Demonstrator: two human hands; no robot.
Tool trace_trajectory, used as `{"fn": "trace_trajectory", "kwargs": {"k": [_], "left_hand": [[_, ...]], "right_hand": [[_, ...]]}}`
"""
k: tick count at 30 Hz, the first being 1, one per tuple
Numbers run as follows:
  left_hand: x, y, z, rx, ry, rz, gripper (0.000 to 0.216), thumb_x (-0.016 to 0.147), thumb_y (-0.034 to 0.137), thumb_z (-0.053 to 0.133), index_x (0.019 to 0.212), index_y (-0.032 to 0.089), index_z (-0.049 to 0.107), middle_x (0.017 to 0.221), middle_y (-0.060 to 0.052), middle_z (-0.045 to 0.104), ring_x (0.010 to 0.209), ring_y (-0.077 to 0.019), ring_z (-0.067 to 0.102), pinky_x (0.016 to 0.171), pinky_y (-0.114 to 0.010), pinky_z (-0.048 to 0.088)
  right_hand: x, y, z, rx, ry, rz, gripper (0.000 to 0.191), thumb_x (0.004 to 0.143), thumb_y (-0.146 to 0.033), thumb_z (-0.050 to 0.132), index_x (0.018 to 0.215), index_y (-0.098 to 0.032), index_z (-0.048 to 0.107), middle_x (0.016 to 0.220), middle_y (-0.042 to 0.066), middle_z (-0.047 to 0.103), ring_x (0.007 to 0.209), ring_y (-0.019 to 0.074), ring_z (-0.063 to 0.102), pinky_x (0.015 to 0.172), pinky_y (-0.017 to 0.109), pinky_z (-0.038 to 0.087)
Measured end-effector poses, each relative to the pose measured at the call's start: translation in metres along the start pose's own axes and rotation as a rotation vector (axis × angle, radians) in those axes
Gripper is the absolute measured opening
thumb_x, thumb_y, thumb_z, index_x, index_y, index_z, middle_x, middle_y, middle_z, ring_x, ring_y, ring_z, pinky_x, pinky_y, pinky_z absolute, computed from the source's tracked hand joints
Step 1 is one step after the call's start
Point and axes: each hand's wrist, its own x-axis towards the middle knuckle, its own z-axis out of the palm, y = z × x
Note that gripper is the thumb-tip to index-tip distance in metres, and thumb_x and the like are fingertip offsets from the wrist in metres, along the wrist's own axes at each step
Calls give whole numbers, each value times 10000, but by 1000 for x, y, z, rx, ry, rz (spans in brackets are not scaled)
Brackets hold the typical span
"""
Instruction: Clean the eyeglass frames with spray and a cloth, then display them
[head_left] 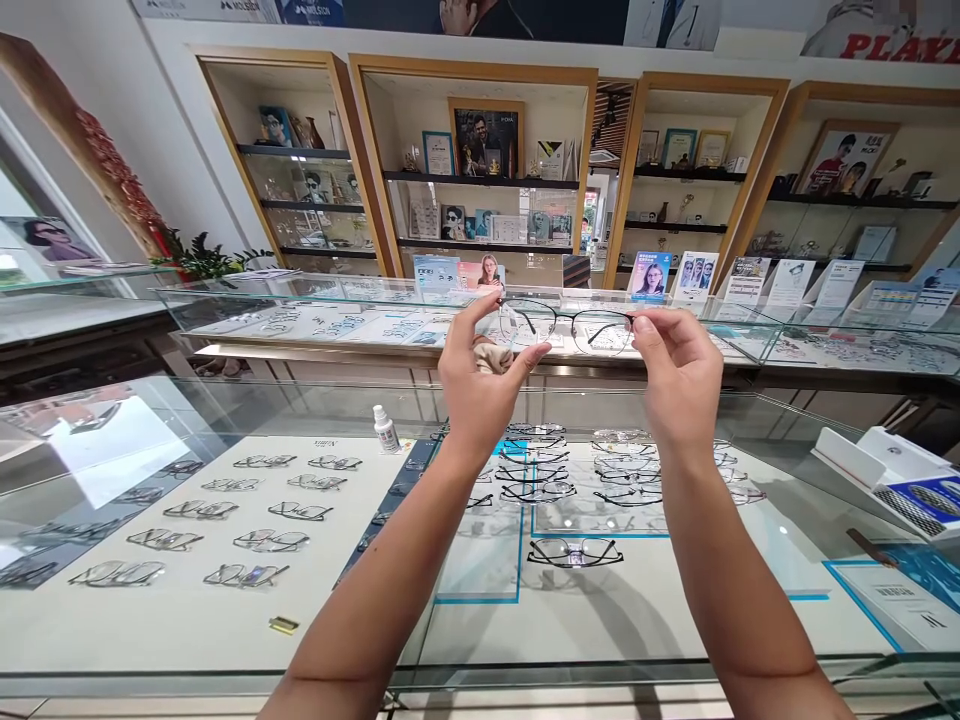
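I hold a pair of thin dark-framed glasses [574,328] up at arm's length over a glass display counter [225,620]. My left hand [480,385] pinches the left end of the frame between thumb and forefinger, and a beige cleaning cloth [491,357] is tucked in its palm. My right hand [675,375] pinches the right end of the frame, fingers closed. The temples of the glasses are folded out toward me.
Under the counter glass lie several rows of glasses [247,510] on white trays, and one dark pair [574,551] sits apart. A small white bottle [385,428] stands on the counter. White boxes [892,475] lie at right. A second counter [337,320] and wall shelves [480,180] stand behind.
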Motion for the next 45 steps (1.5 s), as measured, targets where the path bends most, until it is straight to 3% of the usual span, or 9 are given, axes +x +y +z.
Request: {"fn": "trace_trajectory", "kwargs": {"k": [8, 17, 22, 28, 34, 38, 41, 45], "left_hand": [[0, 1, 2, -43, 6, -20, 707, 880, 705, 874, 1413, 282, 681, 1467, -136, 715, 1031, -211, 728, 728, -317, 578], [-2, -3, 4, -35, -11, 33, 709, 919, 719, 821, 1464, 302, 644, 1470, -131, 709, 1281, -283, 716, 768, -308, 595], [-2, -2, 5, -54, -3, 23, 727, 901, 721, 839, 1457, 291, 653, 1468, -130, 711, 1220, -258, 725, 798, -311, 603], [-4, -3, 6, -39, -10, 16, 756, 878, 753, 840, 1448, 294, 651, 1478, -131, 708, 1124, -238, 742, 789, -326, 618], [-2, -4, 4, -75, -50, 9, 733, 906, 706, 846, 1497, 342, 607, 1542, -119, 678, 1362, -300, 706, 875, -340, 642], [2, -4, -2, -30, -71, 40, 746, 911, 690, 850, 1519, 343, 591, 1551, -110, 679, 1443, -325, 670, 912, -330, 639], [5, -2, -6, -29, -78, 60, 755, 898, 694, 861, 1513, 346, 595, 1544, -109, 686, 1443, -336, 676, 864, -308, 637], [8, 0, -8, -107, -108, 48, 799, 872, 708, 879, 1516, 343, 576, 1443, -117, 743, 1299, -306, 758, 760, -276, 634]], "right_hand": [[2, -1, 0, 124, 5, 72, 229, 959, -474, 805, 993, -249, 782, 1024, 30, 793, 974, 193, 753, 876, 358, 624], [0, -3, 2, 245, -82, 107, 214, 998, -468, 723, 1061, -264, 721, 1121, 51, 819, 1050, 222, 824, 831, 353, 649], [2, -4, 4, 342, -76, 182, 196, 947, -445, 748, 1025, -268, 714, 1059, 36, 831, 1001, 224, 846, 815, 350, 651], [4, -1, 4, 404, -97, 214, 174, 952, -413, 735, 1046, -275, 687, 1134, 48, 843, 1020, 234, 855, 847, 370, 662], [6, 8, -1, 314, -177, 164, 214, 1011, -471, 675, 1110, -282, 689, 1218, 59, 834, 1126, 238, 834, 917, 393, 662], [6, 1, -4, 303, -123, 100, 151, 991, -397, 713, 1092, -290, 744, 1193, 41, 824, 1158, 227, 797, 1044, 425, 633], [6, -10, -7, 218, -91, -11, 129, 978, -369, 755, 1084, -301, 780, 1177, 36, 812, 1190, 229, 762, 1101, 433, 607], [6, -17, -9, 107, -126, -70, 142, 1003, -398, 737, 1097, -306, 788, 1194, 40, 802, 1203, 243, 742, 1119, 462, 599]]}}
